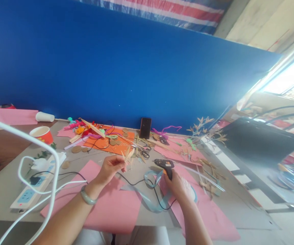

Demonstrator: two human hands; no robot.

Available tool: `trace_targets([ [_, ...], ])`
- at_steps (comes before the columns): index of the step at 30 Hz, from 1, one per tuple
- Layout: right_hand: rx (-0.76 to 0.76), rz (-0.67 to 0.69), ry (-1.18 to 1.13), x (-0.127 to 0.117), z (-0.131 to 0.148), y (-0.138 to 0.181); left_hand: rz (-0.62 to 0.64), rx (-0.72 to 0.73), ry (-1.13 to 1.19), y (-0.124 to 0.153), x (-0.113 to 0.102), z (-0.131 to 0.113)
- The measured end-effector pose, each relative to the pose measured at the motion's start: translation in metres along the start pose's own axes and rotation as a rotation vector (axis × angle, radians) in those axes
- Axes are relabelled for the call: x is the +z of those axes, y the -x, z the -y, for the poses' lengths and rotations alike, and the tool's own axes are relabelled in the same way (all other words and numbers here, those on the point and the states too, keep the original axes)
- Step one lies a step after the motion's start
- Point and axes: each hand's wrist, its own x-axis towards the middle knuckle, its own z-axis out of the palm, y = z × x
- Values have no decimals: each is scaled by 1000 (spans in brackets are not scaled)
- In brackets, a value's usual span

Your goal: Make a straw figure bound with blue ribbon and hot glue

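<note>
Head: left fingers (118, 165) round leaves (128, 156), right fingers (168, 181) round glue gun (164, 164)

The scene is being viewed by one camera, which is being worn on the person's head. From above the lap (149, 235), the view is being directed forward and down, across the table (244, 207). The left hand (112, 166) and the right hand (179, 185) are being seen from behind and above, at a rather near distance. Farther away, the upper part is being filled by a blue panel (126, 68), while a window (290, 76) is being included at the right edge.
</note>
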Motion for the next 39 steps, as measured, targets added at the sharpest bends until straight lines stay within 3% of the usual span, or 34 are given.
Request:
trace_targets([
  [7, 15, 18, -15, 11, -2, -12, -7, 12, 17, -1, 0, 0],
  [21, -107, -9, 44, 14, 32, -53, -58, 7, 67, -4, -4, 4],
  [26, -132, -182, 80, -2, 37, -32, -20, 4, 90, -2, -3, 3],
  [31, -549, -302, -432, -20, 69, 5, -3, -14, 92, -1, 0, 2],
  [34, -720, -235, -746, -21, 99, 25, -30, -17, 67, -1, 1, 3],
  [39, -775, -190, -1047, -11, 134, 38, -80, 26, 8, -1, 3, 0],
])
